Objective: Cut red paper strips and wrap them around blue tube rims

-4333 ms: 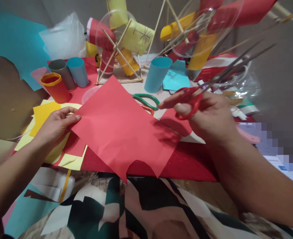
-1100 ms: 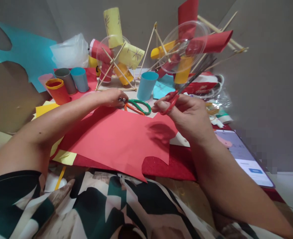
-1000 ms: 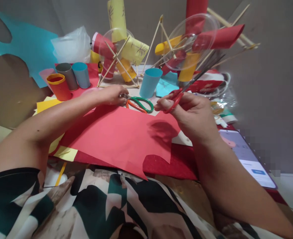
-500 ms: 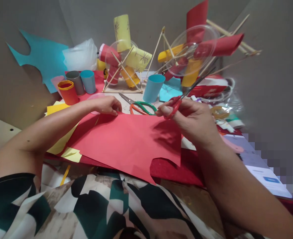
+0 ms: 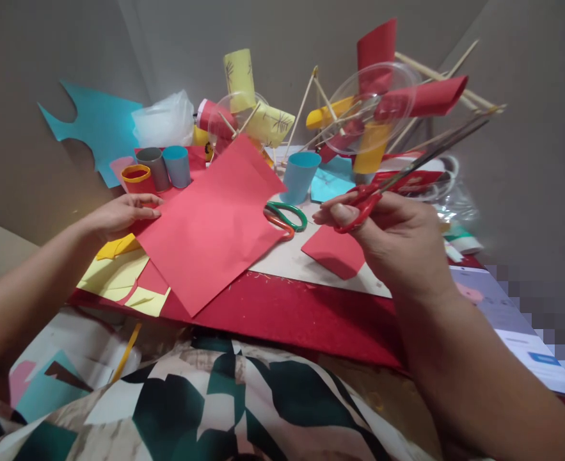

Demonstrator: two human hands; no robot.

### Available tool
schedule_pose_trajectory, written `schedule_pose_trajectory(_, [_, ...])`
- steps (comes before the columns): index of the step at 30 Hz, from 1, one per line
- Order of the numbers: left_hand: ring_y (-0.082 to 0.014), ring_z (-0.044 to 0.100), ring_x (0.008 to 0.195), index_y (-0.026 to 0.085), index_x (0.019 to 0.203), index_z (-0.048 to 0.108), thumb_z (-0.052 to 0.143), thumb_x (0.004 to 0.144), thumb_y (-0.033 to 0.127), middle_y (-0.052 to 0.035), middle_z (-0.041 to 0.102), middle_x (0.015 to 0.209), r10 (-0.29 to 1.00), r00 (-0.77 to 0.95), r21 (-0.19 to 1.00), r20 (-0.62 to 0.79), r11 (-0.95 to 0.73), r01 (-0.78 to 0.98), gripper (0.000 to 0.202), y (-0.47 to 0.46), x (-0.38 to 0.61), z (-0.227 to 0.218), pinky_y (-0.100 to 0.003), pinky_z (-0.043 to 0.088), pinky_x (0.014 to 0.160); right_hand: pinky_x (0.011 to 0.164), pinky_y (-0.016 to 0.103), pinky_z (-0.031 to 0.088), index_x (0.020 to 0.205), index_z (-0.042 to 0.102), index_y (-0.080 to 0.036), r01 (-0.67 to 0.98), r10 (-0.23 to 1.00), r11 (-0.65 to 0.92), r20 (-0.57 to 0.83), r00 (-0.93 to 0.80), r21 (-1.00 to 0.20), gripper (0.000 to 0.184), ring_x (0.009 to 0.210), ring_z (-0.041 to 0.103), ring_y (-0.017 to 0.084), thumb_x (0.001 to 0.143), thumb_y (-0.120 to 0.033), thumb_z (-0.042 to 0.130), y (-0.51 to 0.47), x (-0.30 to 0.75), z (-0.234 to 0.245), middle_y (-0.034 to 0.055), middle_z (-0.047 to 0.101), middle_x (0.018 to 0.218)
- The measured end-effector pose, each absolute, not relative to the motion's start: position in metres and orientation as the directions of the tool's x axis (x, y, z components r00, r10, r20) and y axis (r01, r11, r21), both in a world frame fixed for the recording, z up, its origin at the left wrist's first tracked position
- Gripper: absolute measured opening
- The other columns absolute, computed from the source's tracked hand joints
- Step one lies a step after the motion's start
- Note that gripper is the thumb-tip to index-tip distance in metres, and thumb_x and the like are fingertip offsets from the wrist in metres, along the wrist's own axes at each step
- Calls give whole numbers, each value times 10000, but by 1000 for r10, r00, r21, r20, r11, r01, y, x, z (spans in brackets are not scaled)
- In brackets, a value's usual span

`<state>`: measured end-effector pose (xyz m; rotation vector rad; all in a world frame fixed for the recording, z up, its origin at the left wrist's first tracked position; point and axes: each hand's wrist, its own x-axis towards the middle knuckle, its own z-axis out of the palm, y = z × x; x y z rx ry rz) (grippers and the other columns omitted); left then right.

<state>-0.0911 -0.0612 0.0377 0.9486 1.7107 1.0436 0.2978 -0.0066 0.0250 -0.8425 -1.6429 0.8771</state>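
My left hand [image 5: 123, 216] pinches the left edge of a large red paper sheet [image 5: 210, 224], which is tilted up over the table and has a notch cut from its right side. In my right hand [image 5: 397, 243] is a pair of red-handled scissors [image 5: 366, 205], fingers in the loops, blades pointing up and to the right. Below that hand a small red paper piece [image 5: 337, 250] lies on a white sheet [image 5: 286, 262]. A second pair of scissors with green and orange handles [image 5: 289, 218] rests behind the large sheet, its blades hidden.
Behind stand two pinwheel-like models of sticks, clear discs and paper blades [image 5: 373, 102], a blue paper tube [image 5: 301, 176] and several more paper tubes [image 5: 176, 166]. Yellow paper scraps [image 5: 114, 272] lie at left. A screen device [image 5: 512, 326] sits at the right edge.
My left hand has moved left, lifting and turning the red sheet leftward. The small red piece now shows on the white sheet. My right hand with the scissors has shifted slightly right.
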Motion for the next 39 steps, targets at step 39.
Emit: schedule_pose_trajectory(39, [-199,788,760,153,1128,739,562,920,233,-149,597,1449,897,-31,895,-441,437,-95,284,-150,-29,-3,-290,669,684,1029,541,526,1166,599,-178,87,282,909,447,-849,-408,276,1284,589,332,895,-156,651,-47,324,-45,209,645,1327])
